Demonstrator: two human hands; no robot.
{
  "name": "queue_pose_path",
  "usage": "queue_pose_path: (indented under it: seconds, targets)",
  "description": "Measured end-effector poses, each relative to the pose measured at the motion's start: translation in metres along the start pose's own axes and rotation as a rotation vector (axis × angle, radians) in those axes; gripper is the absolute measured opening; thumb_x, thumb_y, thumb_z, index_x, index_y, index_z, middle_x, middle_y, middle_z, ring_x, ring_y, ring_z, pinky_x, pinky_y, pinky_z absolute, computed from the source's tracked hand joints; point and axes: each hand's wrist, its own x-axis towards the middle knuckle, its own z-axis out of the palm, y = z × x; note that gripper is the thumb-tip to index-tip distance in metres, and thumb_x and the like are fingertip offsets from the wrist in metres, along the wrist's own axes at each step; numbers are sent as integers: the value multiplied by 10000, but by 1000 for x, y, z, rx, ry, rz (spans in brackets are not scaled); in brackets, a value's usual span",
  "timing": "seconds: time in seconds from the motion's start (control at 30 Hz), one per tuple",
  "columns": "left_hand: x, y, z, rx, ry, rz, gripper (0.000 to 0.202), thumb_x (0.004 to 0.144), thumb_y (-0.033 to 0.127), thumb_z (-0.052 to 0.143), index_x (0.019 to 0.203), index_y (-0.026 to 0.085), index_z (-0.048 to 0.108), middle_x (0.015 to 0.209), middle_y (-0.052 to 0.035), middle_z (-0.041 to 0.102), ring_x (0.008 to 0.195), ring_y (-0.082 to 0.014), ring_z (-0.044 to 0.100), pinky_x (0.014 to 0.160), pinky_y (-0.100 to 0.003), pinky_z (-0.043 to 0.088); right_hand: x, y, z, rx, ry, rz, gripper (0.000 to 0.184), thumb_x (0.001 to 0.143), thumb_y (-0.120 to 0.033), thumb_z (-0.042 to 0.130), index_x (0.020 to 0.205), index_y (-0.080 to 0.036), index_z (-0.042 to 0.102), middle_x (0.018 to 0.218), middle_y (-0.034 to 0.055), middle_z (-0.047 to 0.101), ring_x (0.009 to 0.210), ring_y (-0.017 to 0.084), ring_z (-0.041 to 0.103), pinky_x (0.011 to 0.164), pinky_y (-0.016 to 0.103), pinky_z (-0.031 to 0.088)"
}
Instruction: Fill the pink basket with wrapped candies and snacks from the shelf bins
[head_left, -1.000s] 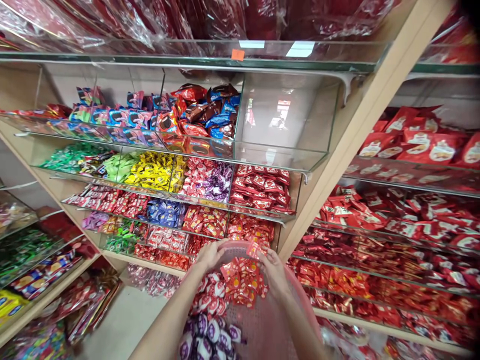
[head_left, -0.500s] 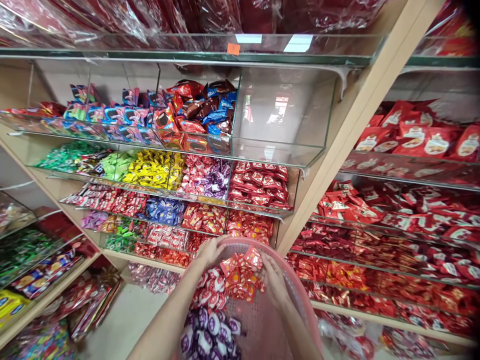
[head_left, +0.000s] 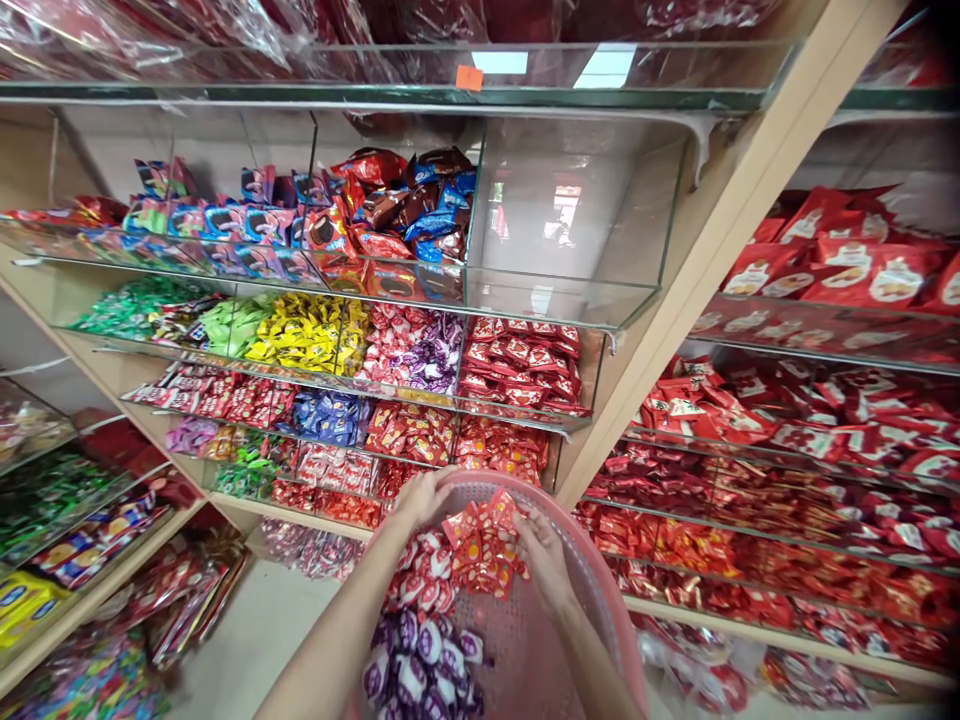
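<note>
My left hand (head_left: 421,500) is closed over the far left rim of a round pink plastic basket (head_left: 611,580). Inside the basket, my right hand (head_left: 541,553) has its fingers curled against a small heap of red candy packets (head_left: 482,545) with yellow-orange spots, and the fingertips pinch the edge of one. To the left of that heap lie red-and-white wrapped candies (head_left: 424,575). Nearer to me is a pile of purple-and-white wrapped candies (head_left: 420,660). The basket's perforated floor shows on the right side.
Glass-fronted shelves (head_left: 405,392) with compartments of wrapped candy stand just beyond the basket. A slanting wooden upright (head_left: 697,270) divides them from shelves of red packets (head_left: 832,440) on the right. Bagged goods (head_left: 195,595) lie low on the left, beside the pale floor (head_left: 247,625).
My right hand's fingers have curled in closer on the red candy packets. My left hand stays on the basket rim, and the view has shifted slightly.
</note>
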Motion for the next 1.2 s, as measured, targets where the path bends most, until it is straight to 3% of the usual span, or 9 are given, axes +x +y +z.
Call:
queue_pose_path:
  seconds: [0.1,0.27,0.4,0.63,0.73,0.87,0.97,1.1,1.2]
  targets:
    - [1,-2,2,9,6,1,445,818,489,383,1257,418,399,1178,32,573,1051,-198,535,831,-275,405,0,1,1,4,-52,29,382,639,-431,665,948,-241,545,802,-8,615,610,163,612,512,265,477]
    - [1,-3,3,42,-2,-14,459,822,480,379,1276,408,376,1164,25,582,1036,-199,542,818,-273,406,-5,0,3,10,-95,-23,381,664,-411,648,995,-264,530,880,1,596,758,170,610,601,263,498]
    - [1,-3,3,55,6,-20,460,819,479,385,1274,405,382,1146,21,593,1023,-207,550,798,-276,411,-7,1,5,-44,-63,-65,298,708,-463,576,917,-251,569,919,22,607,822,176,586,629,262,491]
    - [2,-2,3,38,12,-1,458,820,474,388,1272,402,386,1131,24,603,1014,-195,554,800,-264,409,-9,-3,10,-455,-27,-487,320,691,-351,627,982,-225,584,1035,56,577,1003,211,502,883,348,393]
    - [1,-1,2,43,12,-14,462,820,473,388,1276,403,379,1143,27,595,1013,-193,553,795,-257,410,-12,-2,10,-537,-62,-534,361,707,-328,611,1055,-246,564,1100,60,550,1043,216,482,906,361,378]
    - [1,0,1,49,5,-10,465,820,486,380,1278,403,378,1142,29,595,1015,-187,551,794,-248,408,-9,4,6,-535,-76,-531,428,707,-314,611,1121,-244,524,1161,65,527,1085,217,466,941,382,357]
    - [0,0,0,55,6,-11,462,817,499,378,1269,403,390,1121,21,607,1002,-193,557,774,-249,413,1,7,-2,-413,-8,-467,490,683,-325,633,1143,-227,494,1186,73,526,1114,217,460,942,385,367]
    - [-1,1,-1,56,-5,-16,460,817,484,387,1270,401,390,1125,18,604,1013,-197,550,782,-252,408,11,5,-13,-157,117,-258,510,648,-354,658,1113,-220,501,1162,75,554,1098,220,489,887,370,426]
    - [-1,2,-1,64,-10,-33,471,818,480,390,1279,386,384,1135,12,598,1005,-193,551,783,-247,405,11,5,-17,-19,77,-91,418,645,-380,645,1034,-252,563,1131,51,582,1010,223,553,769,335,493]
